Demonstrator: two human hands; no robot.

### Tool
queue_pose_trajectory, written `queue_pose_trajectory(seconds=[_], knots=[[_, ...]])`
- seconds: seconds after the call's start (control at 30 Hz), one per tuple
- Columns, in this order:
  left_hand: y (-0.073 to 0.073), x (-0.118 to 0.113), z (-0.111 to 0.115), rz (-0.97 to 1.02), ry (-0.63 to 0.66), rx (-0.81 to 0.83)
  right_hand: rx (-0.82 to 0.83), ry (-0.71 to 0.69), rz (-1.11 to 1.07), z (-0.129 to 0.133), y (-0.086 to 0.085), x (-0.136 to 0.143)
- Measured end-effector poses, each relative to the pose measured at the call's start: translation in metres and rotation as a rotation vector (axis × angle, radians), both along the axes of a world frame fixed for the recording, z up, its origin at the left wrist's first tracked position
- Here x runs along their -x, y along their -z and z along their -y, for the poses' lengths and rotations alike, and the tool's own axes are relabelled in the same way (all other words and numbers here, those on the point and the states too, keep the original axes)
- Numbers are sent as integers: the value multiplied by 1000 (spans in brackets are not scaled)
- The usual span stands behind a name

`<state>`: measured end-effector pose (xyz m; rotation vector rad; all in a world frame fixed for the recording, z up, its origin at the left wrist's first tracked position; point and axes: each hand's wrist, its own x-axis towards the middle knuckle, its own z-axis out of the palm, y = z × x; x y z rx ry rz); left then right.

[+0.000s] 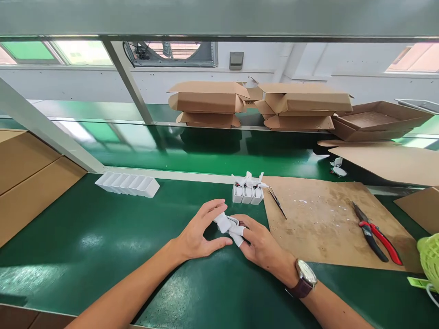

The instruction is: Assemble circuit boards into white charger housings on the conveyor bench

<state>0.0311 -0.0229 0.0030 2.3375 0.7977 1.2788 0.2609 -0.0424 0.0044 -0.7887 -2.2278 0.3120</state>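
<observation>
My right hand [259,240], with white coverings on its fingertips, is closed on a small white plastic part [223,223] above the green table. A thin grey-white edge of the piece shows between the fingers; the rest is hidden. My left hand [202,233] curves around the left side of this part, thumb and fingers apart. Its fingertips are very near the part; whether they touch it I cannot tell. Just beyond the hands stands a white holder [247,194] with several small white plastic pieces in its compartments. Beside it, tweezers [277,203] rest on the brown board's left edge.
Right of my hands lies a stained brown board [318,233] bearing red-and-black pliers [375,235]. A white compartmented tray [126,184] is at the left. A small white assembly [338,167] lies farther back. Cardboard boxes [212,100] line the rear; a green object [429,258] is at far right.
</observation>
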Motion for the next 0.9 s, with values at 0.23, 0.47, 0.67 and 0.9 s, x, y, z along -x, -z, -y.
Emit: queue_pose_trajectory(seconds=[0.23,0.47,0.67,0.9], knots=[[-3,1,2,54,-39,229,11,48,64,3,0,1],[-2,2,1,86,-8,372,55,58,114,2,-4,5],[-1,2,0,71,-19,386,87,77,21,1,2,5],[-3,3,-1,72,-24,406,28,97,-59,2,10,2]])
